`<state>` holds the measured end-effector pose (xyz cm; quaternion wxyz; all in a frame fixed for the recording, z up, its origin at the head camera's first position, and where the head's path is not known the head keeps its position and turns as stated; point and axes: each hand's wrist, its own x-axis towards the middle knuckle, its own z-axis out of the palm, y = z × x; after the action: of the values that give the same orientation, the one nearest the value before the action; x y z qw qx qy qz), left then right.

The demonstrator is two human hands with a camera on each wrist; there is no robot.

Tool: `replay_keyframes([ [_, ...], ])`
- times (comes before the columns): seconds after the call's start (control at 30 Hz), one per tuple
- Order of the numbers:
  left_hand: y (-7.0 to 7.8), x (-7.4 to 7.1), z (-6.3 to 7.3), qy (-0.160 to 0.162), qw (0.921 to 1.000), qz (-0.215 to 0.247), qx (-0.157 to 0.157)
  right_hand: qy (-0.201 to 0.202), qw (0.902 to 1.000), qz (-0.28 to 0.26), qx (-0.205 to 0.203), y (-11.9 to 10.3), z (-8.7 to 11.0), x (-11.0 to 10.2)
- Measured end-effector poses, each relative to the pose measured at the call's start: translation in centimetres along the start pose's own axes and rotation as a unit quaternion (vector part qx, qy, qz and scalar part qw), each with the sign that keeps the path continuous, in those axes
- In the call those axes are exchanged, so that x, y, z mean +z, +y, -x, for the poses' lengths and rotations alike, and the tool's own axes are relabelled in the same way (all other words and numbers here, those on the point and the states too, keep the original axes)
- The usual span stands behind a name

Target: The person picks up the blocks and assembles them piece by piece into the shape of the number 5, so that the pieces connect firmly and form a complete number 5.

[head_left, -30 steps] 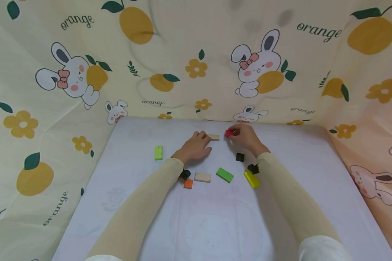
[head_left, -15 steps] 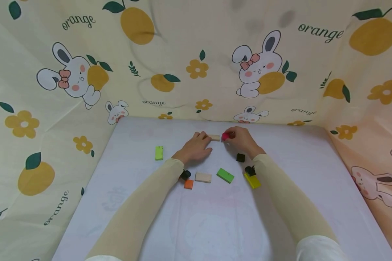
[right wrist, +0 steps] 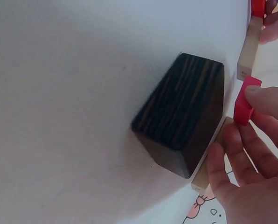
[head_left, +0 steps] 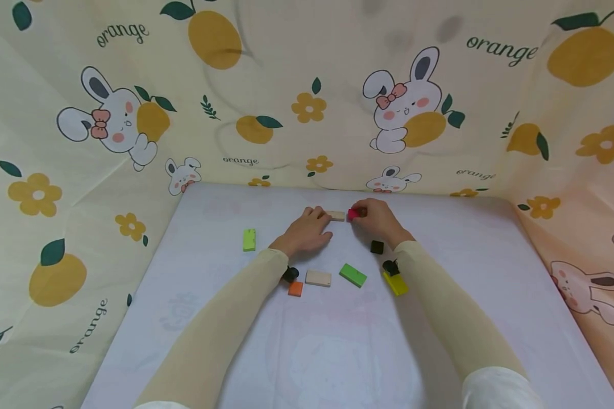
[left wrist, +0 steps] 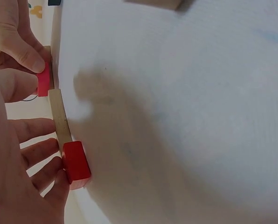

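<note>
Wood block (head_left: 336, 216), touched by loose-fingered left hand (head_left: 305, 228), lies end-on just left of pink block (right wrist: 245, 103) pinched in right hand's grip (head_left: 378, 217).

Tan blk (head_left: 318, 278) btwn orange blk (head_left: 295, 289) & grn blk (head_left: 352, 275); dark blk (head_left: 377, 247), yel blk (head_left: 395, 283) R; lt-grn blk (head_left: 249, 240) L; bunny-print cloth (head_left: 271, 85) behind.

tbh can't tell if home or lab; looks like a makeshift booth, bunny-&-orange print cloth (head_left: 271, 102) on 3 sides, pale tabletop (head_left: 332, 346) w/ small blocks (left wrist: 76, 161) on it
</note>
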<state>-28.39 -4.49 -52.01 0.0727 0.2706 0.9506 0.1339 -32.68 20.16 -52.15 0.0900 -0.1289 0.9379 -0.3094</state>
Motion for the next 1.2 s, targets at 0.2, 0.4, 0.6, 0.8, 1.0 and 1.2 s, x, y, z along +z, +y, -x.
replay_keyframes([
  [0.2, 0.0, -0.1, 0.2, 0.002, 1.0000, 0.000, -0.002, -0.005, 1.0000, -0.007, -0.001, -0.1, -0.1, 0.3],
  [0.4, 0.0, -0.2, 0.4, 0.000, 1.0000, 0.003, 0.002, -0.010, 0.9999, -0.007, -0.008, -0.5, -0.2, 0.6],
  [0.6, -0.1, -0.1, 0.4, -0.001, 1.0000, -0.003, 0.009, -0.014, 0.9998, -0.013, -0.004, -1.0, 0.1, 0.8],
  [0.8, -0.1, 0.0, 0.5, -0.003, 0.9999, -0.005, 0.011, -0.012, 0.9998, -0.012, -0.011, -1.1, 0.3, 1.0],
  [1.0, -0.2, 0.1, 0.4, -0.011, 0.9998, -0.012, 0.010, -0.017, 0.9998, -0.012, -0.004, -1.0, 0.2, 1.2],
  [1.2, -0.4, 0.5, 0.1, -0.018, 0.9998, -0.008, 0.007, -0.017, 0.9998, -0.008, 0.003, -1.1, 0.2, 1.3],
])
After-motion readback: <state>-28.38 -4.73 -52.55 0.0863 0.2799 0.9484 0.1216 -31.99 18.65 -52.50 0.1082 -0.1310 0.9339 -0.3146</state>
